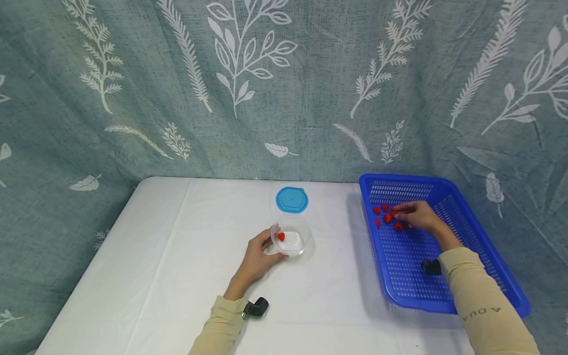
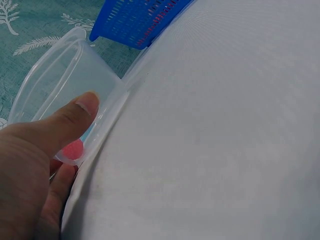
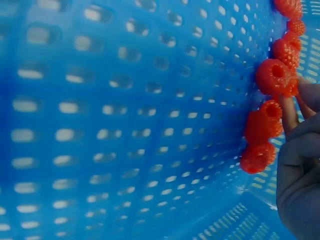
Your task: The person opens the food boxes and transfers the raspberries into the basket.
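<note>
My left hand (image 1: 259, 256) holds a clear round plastic container (image 1: 298, 231) upright on the white table, thumb on the near side and fingers round the left. One red raspberry (image 1: 281, 236) lies inside it. In the left wrist view the thumb presses along the container wall (image 2: 95, 65), with the raspberry (image 2: 73, 149) showing through the plastic. My right hand (image 1: 419, 215) reaches into a blue basket (image 1: 386, 276), and its fingertips pinch a raspberry (image 3: 272, 76) in a small group. Several other raspberries (image 3: 259, 157) lie around those fingers on the perforated basket floor.
Behind the container a round blue lid (image 1: 292, 199) lies flat on the white-covered table (image 1: 177, 276). The basket's raised rim (image 1: 374, 261) stands between the container and the raspberries. A patterned green curtain (image 1: 310, 123) hangs along the table's back edge.
</note>
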